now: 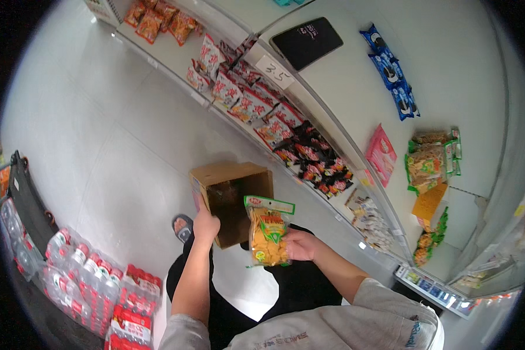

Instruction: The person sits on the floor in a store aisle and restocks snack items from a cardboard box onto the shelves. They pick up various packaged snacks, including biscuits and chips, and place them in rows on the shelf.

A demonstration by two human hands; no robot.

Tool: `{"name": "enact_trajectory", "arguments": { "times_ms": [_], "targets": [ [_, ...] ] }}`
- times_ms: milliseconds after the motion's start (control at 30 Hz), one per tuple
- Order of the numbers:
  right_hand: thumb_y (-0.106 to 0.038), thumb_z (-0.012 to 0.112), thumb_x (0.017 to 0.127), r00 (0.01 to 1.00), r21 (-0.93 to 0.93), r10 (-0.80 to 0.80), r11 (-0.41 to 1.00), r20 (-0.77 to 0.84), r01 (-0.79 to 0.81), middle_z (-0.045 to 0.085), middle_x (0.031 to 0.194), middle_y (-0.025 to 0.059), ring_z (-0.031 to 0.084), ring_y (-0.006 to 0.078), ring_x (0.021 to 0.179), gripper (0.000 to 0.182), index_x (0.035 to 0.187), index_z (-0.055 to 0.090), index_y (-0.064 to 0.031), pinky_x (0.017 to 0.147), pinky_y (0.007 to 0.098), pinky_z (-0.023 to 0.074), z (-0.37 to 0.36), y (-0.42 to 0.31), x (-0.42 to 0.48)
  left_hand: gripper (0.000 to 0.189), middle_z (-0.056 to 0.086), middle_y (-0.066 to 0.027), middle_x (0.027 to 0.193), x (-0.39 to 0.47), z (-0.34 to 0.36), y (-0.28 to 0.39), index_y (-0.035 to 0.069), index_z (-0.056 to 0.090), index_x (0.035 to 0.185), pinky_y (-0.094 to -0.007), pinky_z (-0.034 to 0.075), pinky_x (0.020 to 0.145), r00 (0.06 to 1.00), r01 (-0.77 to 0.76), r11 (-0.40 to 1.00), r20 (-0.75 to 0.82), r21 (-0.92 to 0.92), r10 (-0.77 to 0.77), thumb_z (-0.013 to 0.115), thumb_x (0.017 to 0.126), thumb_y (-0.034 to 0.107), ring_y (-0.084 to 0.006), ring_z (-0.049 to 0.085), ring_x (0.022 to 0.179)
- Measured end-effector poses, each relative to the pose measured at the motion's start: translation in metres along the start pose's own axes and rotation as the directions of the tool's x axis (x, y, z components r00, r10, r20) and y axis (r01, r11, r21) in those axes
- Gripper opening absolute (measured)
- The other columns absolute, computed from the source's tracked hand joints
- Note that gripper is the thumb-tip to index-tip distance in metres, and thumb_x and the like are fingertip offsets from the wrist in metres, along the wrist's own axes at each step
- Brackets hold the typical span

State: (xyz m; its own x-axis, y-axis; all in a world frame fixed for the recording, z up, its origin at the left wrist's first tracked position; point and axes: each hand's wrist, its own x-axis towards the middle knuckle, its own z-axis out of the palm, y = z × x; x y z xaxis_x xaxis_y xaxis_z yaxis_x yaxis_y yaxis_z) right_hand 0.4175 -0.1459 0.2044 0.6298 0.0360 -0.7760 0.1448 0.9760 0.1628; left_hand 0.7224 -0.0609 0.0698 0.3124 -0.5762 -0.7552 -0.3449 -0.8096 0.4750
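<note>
My left hand (pixel 206 225) grips the near left edge of an open cardboard box (pixel 227 173) held in front of my legs. Its inside is dark, and I cannot tell whether anything lies at the bottom. In my right hand (pixel 302 245) is a clear plastic bag of yellow snack pieces (pixel 267 236) with a green header strip. That bag overlaps the box's right side, its printed front turned up towards me. Similar green-trimmed snack bags (pixel 426 162) stand in a group on the upper shelf to the right.
White store shelving (pixel 332 105) runs diagonally along my right. A smartphone (pixel 307 43), blue snack packs (pixel 391 72) and a pink packet (pixel 381 155) lie on its upper level. Red-and-white snack bags (pixel 249 105) and black packets (pixel 315 162) fill the lower one. Shrink-wrapped bottles (pixel 87 275) stand at lower left.
</note>
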Motion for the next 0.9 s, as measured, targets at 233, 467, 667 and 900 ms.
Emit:
{"name": "enact_trajectory", "arguments": {
  "times_ms": [233,467,667,900],
  "targets": [
    [0.000,0.070,0.093,0.989,-0.210,-0.048,0.978,-0.140,0.018,0.055,0.155,0.0134,0.054,0.0322,0.143,0.080,0.164,0.036,-0.0130,0.120,0.0557,0.0441,0.004,0.079,-0.018,0.102,0.070,-0.0336,0.088,-0.098,0.009,-0.001,0.011,0.010,0.171,-0.0574,0.054,0.074,0.996,0.065,0.995,-0.057,-0.077,-0.070,0.058,0.082,0.002,-0.0525,0.070,0.084],
    [0.005,0.074,0.092,0.996,-0.359,-0.085,0.930,-0.014,0.074,0.058,0.153,0.0087,0.058,0.0262,0.140,0.084,0.164,0.037,-0.0167,0.118,0.0483,0.0481,0.095,0.117,-0.056,0.091,0.070,-0.0353,0.115,-0.168,-0.047,-0.026,0.017,0.020,0.169,-0.0551,0.054,0.092,0.995,-0.034,0.975,-0.097,-0.221,0.013,0.050,0.085,-0.003,-0.0524,0.068,0.110],
    [0.004,0.072,0.095,0.983,-0.333,-0.182,0.927,0.000,0.172,0.061,0.151,0.0047,0.060,0.0210,0.138,0.069,0.157,0.049,-0.0145,0.117,0.0388,0.0490,0.150,0.139,-0.111,0.073,0.065,-0.0228,0.139,-0.242,-0.127,0.031,0.004,0.041,0.156,-0.0426,0.047,0.112,1.000,0.013,0.887,-0.017,-0.461,-0.023,0.049,0.085,-0.010,-0.0372,0.061,0.133],
    [-0.019,0.073,0.103,0.939,-0.317,-0.305,0.885,0.157,0.341,0.058,0.154,0.0059,0.057,0.0208,0.141,0.063,0.160,0.047,-0.0108,0.119,0.0402,0.0464,0.228,0.165,-0.188,0.068,0.066,-0.0238,0.139,-0.294,-0.194,0.048,0.004,0.044,0.153,-0.0430,0.047,0.112,0.992,-0.124,0.937,-0.034,-0.326,0.120,0.050,0.086,-0.005,-0.0397,0.061,0.135]
  ]
}}
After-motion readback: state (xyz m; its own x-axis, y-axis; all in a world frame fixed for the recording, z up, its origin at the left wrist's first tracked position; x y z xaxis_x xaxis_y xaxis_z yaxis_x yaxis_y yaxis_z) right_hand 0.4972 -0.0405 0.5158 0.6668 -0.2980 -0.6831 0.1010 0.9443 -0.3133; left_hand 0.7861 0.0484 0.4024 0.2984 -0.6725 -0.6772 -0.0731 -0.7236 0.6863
